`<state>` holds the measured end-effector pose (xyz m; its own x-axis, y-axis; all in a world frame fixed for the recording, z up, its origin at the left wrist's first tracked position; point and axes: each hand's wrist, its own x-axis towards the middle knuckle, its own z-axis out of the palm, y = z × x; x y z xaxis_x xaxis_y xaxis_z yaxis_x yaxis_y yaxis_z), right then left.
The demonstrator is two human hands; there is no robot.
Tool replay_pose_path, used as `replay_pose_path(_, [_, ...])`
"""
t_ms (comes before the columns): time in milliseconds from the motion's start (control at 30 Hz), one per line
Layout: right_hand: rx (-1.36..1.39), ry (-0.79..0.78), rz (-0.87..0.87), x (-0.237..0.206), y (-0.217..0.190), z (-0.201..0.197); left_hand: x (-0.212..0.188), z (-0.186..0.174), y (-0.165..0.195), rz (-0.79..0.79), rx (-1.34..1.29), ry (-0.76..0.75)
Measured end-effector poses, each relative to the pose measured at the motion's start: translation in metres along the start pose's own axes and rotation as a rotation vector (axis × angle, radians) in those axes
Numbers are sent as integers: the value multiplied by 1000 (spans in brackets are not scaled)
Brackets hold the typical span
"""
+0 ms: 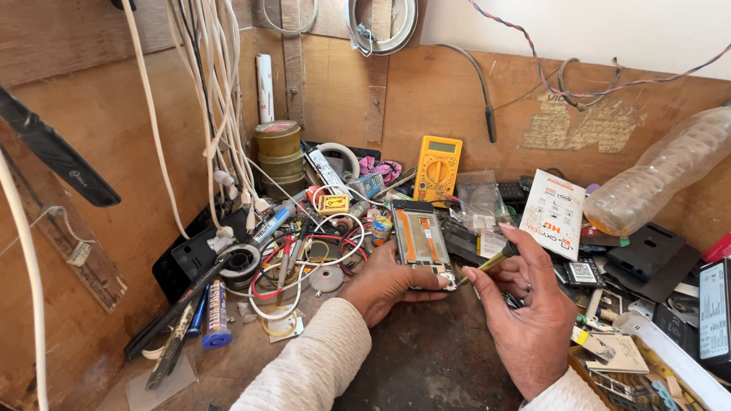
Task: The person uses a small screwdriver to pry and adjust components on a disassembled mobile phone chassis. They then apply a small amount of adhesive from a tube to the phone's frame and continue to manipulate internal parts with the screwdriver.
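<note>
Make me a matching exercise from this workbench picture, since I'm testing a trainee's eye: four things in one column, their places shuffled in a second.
Things:
1. opened phone
2. yellow multimeter
3. clear plastic bottle
4. screwdriver

Places:
A. lying tilted at the right, against the wooden back wall
B. held in the right hand
C. steadied on the bench by the left hand
D. leaning against the back wall, behind the phone

Pairs: 1-C, 2-D, 3-A, 4-B

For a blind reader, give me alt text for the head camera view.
A left hand steadies an opened phone on a cluttered wooden workbench while the right hand holds a thin tool at its lower corner. Cables, a yellow multimeter and a plastic bottle surround them.
</note>
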<state>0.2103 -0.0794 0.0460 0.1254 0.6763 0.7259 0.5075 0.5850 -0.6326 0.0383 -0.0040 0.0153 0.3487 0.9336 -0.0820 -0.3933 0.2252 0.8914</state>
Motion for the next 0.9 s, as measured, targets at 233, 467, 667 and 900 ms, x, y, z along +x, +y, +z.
replay_pose_path(233, [27,-43,2,0,4,5,1,5,1,44,73,44])
replay_pose_path(467, [69,-82,35,-4,6,6,2,13,-3,20,165,160])
replay_pose_path(667, [150,-126,46,-8,10,5,5,12,-4,5,142,141])
replay_pose_path(900, [252,-188,81,-4,13,1,6,12,-1,-37,120,169])
